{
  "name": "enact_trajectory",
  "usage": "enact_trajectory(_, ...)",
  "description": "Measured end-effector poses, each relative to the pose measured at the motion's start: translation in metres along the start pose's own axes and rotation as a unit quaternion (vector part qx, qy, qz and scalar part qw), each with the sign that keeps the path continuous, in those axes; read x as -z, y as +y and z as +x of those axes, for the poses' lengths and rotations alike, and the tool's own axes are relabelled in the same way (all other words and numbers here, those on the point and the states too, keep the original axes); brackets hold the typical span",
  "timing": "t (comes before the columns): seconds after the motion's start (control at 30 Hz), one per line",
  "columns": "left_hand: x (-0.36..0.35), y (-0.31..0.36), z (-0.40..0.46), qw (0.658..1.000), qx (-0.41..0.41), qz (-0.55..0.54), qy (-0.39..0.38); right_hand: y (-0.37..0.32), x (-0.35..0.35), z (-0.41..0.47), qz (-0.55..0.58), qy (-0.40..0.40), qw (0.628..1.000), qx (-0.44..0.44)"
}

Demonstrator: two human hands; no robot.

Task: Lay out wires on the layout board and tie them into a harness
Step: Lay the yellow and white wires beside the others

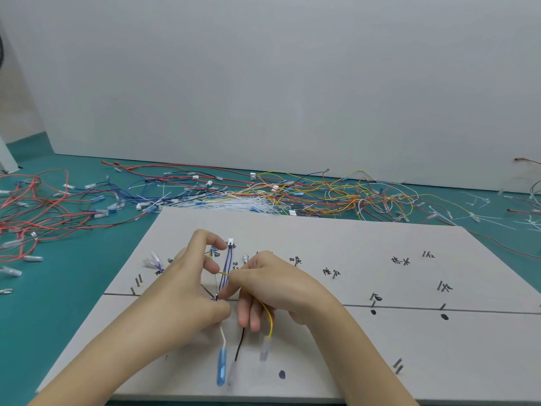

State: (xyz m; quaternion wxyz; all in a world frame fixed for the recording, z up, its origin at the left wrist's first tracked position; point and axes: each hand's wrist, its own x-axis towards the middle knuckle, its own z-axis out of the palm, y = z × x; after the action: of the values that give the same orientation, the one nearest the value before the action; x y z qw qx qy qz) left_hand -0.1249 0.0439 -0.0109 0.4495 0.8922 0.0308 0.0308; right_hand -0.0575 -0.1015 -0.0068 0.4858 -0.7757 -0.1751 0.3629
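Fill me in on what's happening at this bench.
A person is building a wire harness on a grey layout board studded with pins and handwritten marks. The right hand pinches a yellow wire, while the left hand holds the wires together where they meet. Purple wires already run up to a white connector; a white wire and a black wire trail toward the near edge. Loose wires lie heaped on the green table behind.

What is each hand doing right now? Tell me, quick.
Left hand: fingers curled, pinching the wires at the pin junction on the layout board.
Right hand: pinching the yellow wire.
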Motion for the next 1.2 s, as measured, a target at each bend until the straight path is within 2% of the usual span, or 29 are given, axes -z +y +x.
enact_trajectory(0.3,0.029,-0.01,0.009,0.997,0.024,0.007,-0.069,0.001,-0.001,0.001,-0.006,0.006,1.0,0.001)
enact_trajectory(0.53,0.061,-0.026,0.019,0.983,0.073,0.032,-0.167,0.0,-0.001,-0.003,-0.008,0.004,1.0,0.01)
enact_trajectory(0.67,0.083,-0.038,0.027,0.984,0.073,0.061,-0.148,0.0,0.0,-0.004,-0.011,-0.001,1.0,0.017)
enact_trajectory(1.07,0.105,-0.06,0.052,0.988,0.084,-0.03,-0.128,-0.002,-0.002,-0.005,-0.026,0.003,0.999,0.02)
enact_trajectory(1.2,0.098,-0.062,0.057,0.99,0.09,-0.06,-0.088,-0.002,-0.003,-0.006,-0.031,0.005,0.999,0.02)
